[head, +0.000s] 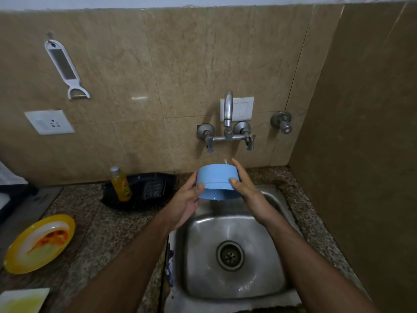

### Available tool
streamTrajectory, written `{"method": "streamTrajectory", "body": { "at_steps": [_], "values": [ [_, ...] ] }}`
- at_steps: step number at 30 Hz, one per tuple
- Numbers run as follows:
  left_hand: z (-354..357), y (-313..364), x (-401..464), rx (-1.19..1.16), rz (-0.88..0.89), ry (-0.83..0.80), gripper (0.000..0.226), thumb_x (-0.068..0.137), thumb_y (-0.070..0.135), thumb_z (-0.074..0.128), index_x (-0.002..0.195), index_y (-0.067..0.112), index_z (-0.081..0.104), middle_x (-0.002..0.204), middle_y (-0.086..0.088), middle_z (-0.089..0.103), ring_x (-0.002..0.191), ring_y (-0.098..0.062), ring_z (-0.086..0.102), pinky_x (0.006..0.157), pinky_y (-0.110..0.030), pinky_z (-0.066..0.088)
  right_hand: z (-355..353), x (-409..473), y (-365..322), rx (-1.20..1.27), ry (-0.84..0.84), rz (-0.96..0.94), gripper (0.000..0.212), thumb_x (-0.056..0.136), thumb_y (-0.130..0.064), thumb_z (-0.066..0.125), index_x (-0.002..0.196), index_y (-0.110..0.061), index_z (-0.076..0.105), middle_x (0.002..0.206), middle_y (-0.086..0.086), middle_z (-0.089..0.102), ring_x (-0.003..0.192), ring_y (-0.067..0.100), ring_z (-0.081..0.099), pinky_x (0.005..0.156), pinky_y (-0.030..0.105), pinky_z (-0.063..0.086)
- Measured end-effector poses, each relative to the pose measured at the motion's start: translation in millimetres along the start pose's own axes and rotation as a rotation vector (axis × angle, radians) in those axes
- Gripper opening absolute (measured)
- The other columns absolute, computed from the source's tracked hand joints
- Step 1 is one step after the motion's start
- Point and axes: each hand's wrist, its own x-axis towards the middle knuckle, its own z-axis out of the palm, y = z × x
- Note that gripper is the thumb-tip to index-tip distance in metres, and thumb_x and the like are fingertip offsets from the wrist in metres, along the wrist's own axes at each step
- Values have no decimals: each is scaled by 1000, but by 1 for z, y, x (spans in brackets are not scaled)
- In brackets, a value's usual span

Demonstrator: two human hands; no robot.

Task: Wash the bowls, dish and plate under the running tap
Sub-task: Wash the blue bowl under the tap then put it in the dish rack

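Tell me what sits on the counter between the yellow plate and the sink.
In the head view, only bare speckled counter lies between the yellow plate and the sink; nothing stands on that stretch.

The bowl (216, 180) was plain pale blue, the plate (39, 242) yellow with orange smears. The sink (234, 256) was dull grey steel, the counter (94, 229) speckled brown granite, the wall tiles (158, 75) mottled beige.
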Motion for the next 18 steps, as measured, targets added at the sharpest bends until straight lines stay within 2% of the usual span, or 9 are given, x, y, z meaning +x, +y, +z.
{"method": "streamTrajectory", "body": {
  "at_steps": [2,4,6,8,11,14,16,18],
  "values": [
    [4,1,2,24,17,27,71,85,37,69,147,15,42,145,-11,52,136,-28,47,111,-40,39,1,1,-2,-10,26,-5,68,79,-64,57,142,-59,31,157,-14,28,142,9,31,119,47,26],
    [6,3,3,38,26,55,63,86,30,66,143,13,46,139,-11,58,133,-28,50,105,-35,44,1,-2,-5,2,56,-32,64,81,-61,59,139,-62,33,155,-14,31,139,6,35,117,42,31],
    [6,8,3,66,42,58,62,86,25,66,143,9,46,139,-12,58,132,-28,52,104,-34,45,-2,-3,-7,29,82,-81,62,86,-49,58,142,-55,32,151,-15,35,132,-2,42,106,25,41],
    [8,13,4,74,59,41,60,88,19,64,143,7,44,139,-15,57,132,-29,52,111,-40,40,-3,-5,-8,39,98,-112,65,88,-41,57,148,-44,30,145,-16,38,122,-9,48,93,14,46],
    [5,15,5,59,54,-1,69,81,16,70,144,8,43,140,-19,55,132,-37,50,114,-53,33,-2,-5,-3,47,91,-109,65,86,-40,61,146,-36,35,142,-5,44,118,0,54,91,21,50],
    [2,15,7,36,51,-13,77,77,14,74,146,7,40,142,-21,52,132,-40,49,113,-55,34,-1,-5,-5,35,102,-140,61,87,-32,61,144,-33,39,138,-7,48,116,1,56,90,24,51],
    [2,13,1,38,45,-31,79,76,13,77,145,7,41,142,-21,53,131,-40,50,113,-57,34,-2,-3,-1,49,84,-91,61,86,-32,62,143,-35,40,140,-7,47,119,5,56,96,30,52],
    [1,12,1,30,42,-2,76,76,13,75,144,8,42,141,-19,55,129,-38,53,110,-54,41,-2,-3,-2,26,87,-92,61,86,-33,62,143,-35,40,140,-6,47,123,10,54,99,34,51]
  ]
}}
